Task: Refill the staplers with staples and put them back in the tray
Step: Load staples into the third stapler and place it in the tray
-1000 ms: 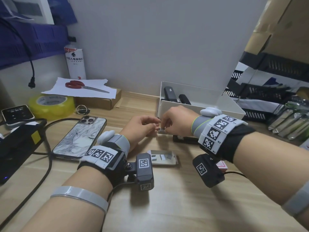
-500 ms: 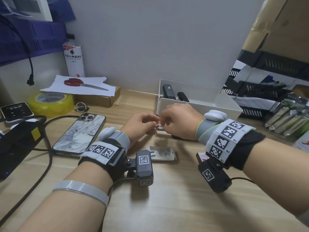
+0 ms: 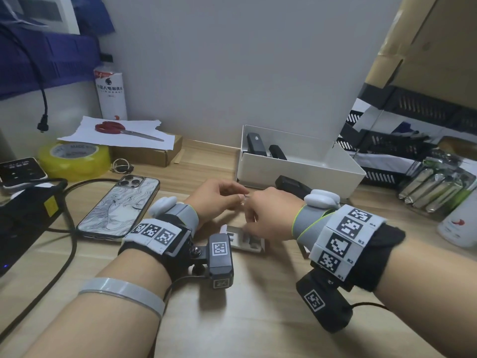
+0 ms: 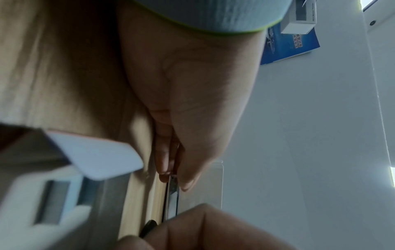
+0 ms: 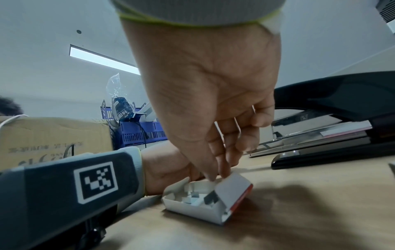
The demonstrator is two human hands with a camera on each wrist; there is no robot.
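My left hand (image 3: 241, 197) (image 4: 174, 179) pinches a short metal staple strip (image 4: 173, 191) between thumb and fingers, just above the table. My right hand (image 3: 251, 223) (image 5: 217, 176) points its thumb and fingers down into the open white staple box (image 3: 247, 241) (image 5: 192, 208); whether they pinch anything is hidden. A black stapler (image 3: 291, 186) (image 5: 333, 128) lies open on the table behind my right wrist. The white tray (image 3: 296, 174) stands behind it with two black staplers (image 3: 255, 144) in its left end.
A phone (image 3: 118, 205) lies left of my hands, with black cables (image 3: 69, 228), a yellow tape roll (image 3: 73, 157) and red scissors (image 3: 121, 130) beyond it. Black baskets (image 3: 387, 151), foil packets (image 3: 433, 187) and a white bottle (image 3: 459, 223) crowd the right side.
My right hand has left the strip that both hands held and dropped to the staple box. The left hand still holds the strip in about the same place.
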